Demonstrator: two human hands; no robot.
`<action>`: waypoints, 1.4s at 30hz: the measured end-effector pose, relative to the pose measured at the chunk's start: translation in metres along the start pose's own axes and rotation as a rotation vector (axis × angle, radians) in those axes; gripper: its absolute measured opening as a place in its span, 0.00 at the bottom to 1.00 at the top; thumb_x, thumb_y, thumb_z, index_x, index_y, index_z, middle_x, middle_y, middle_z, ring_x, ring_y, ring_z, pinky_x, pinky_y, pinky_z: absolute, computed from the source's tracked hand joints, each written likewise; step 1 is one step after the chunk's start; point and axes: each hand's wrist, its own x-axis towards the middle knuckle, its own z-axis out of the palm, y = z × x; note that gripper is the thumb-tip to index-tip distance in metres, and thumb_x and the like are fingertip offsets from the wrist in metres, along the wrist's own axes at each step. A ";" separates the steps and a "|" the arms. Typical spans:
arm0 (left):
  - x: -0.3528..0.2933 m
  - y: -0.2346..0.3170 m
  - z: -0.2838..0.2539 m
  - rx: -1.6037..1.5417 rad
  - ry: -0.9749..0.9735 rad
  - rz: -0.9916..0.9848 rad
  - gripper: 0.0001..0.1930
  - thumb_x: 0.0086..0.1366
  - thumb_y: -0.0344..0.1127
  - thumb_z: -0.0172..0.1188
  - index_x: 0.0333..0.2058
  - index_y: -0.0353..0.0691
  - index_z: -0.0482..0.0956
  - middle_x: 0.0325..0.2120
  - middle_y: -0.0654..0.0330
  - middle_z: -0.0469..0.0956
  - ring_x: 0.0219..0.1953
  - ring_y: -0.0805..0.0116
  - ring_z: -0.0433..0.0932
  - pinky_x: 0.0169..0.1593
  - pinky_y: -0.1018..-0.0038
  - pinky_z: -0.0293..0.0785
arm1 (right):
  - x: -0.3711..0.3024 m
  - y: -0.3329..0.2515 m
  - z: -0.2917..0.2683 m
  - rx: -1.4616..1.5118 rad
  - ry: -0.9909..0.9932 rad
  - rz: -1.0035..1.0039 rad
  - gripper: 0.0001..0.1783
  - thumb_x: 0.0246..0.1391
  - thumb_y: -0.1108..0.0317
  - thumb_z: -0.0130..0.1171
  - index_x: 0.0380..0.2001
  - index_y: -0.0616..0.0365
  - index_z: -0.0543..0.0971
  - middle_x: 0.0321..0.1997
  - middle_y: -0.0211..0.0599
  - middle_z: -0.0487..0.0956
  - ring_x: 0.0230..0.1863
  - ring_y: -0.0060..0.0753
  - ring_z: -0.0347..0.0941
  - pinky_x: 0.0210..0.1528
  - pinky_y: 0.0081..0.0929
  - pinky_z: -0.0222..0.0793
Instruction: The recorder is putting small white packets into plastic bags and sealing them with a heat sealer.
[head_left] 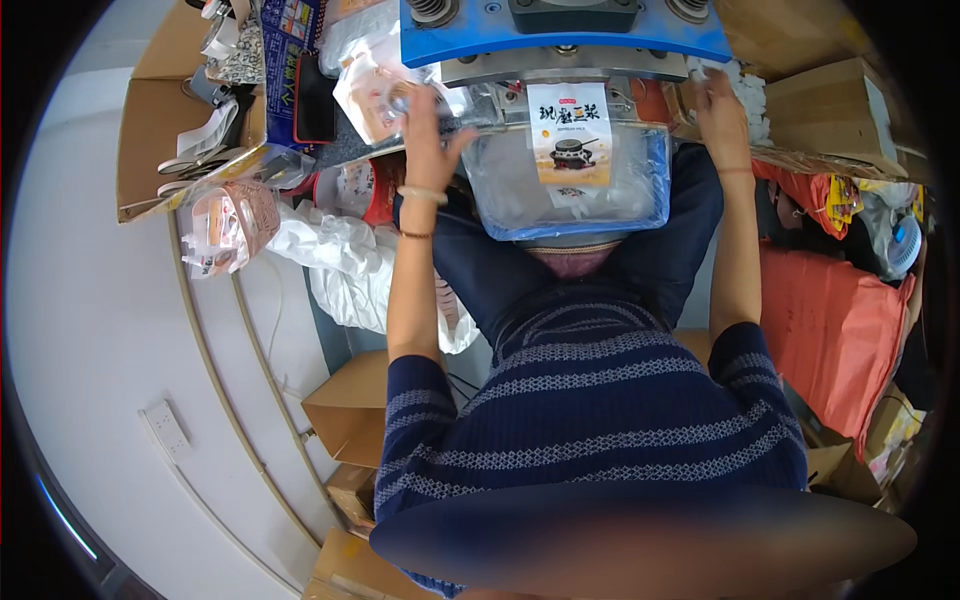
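Note:
A blue press-like machine (565, 45) stands in front of me. From under its curved metal front edge hangs a flat printed pouch (570, 130), white and tan with a dark pot picture. Its lower end lies over a clear, blue-rimmed bin (650, 205) between my knees. My left hand (428, 135) is raised left of the pouch, thumb apart and fingers stretched, beside a loose pile of similar printed pouches (375, 95). Right of the machine, my right hand (722, 115) has its fingers stretched up near the machine's edge, next to small white pieces (752, 100). Neither hand visibly holds anything.
A dark phone (314, 100) lies left of the pouches. Cardboard boxes stand at the far right (835, 115) and far left (140, 130). A pink basket (245, 215) with pouches hangs off the left edge. White sacking (335, 255) and an orange-red bag (830, 330) flank me.

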 end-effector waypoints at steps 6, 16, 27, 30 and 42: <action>-0.026 0.004 -0.019 -0.047 0.129 -0.169 0.15 0.52 0.18 0.59 0.40 0.36 0.83 0.39 0.55 0.81 0.42 0.57 0.80 0.48 0.67 0.74 | -0.045 -0.070 -0.050 0.326 0.075 -0.095 0.12 0.58 0.68 0.58 0.44 0.60 0.78 0.42 0.41 0.79 0.37 0.34 0.77 0.41 0.25 0.72; 0.008 0.125 -0.063 -0.944 -0.215 -0.633 0.10 0.59 0.27 0.66 0.39 0.28 0.82 0.31 0.65 0.81 0.31 0.82 0.73 0.35 0.85 0.70 | -0.047 -0.183 -0.038 0.729 -0.131 -0.334 0.11 0.52 0.74 0.63 0.40 0.62 0.80 0.39 0.38 0.80 0.38 0.31 0.76 0.40 0.25 0.72; 0.017 0.109 -0.010 -1.619 -0.784 -0.973 0.14 0.61 0.29 0.64 0.44 0.29 0.80 0.40 0.56 0.82 0.39 0.72 0.80 0.44 0.77 0.76 | -0.021 -0.120 -0.018 0.395 -0.417 -0.289 0.17 0.58 0.60 0.56 0.45 0.60 0.78 0.44 0.47 0.79 0.42 0.48 0.77 0.43 0.33 0.73; 0.036 0.093 0.018 -1.695 -0.647 -1.097 0.13 0.61 0.29 0.63 0.42 0.27 0.79 0.38 0.55 0.82 0.40 0.70 0.81 0.45 0.74 0.77 | -0.013 -0.086 -0.021 -0.079 -0.050 -0.358 0.12 0.58 0.63 0.53 0.41 0.57 0.78 0.39 0.44 0.79 0.38 0.47 0.77 0.39 0.38 0.73; 0.044 0.055 0.000 -0.873 0.011 -0.668 0.16 0.59 0.37 0.67 0.39 0.29 0.82 0.25 0.60 0.82 0.26 0.76 0.77 0.31 0.77 0.73 | 0.014 0.006 0.007 -0.234 -0.025 -0.049 0.15 0.55 0.66 0.53 0.46 0.51 0.76 0.43 0.54 0.78 0.39 0.61 0.75 0.40 0.49 0.71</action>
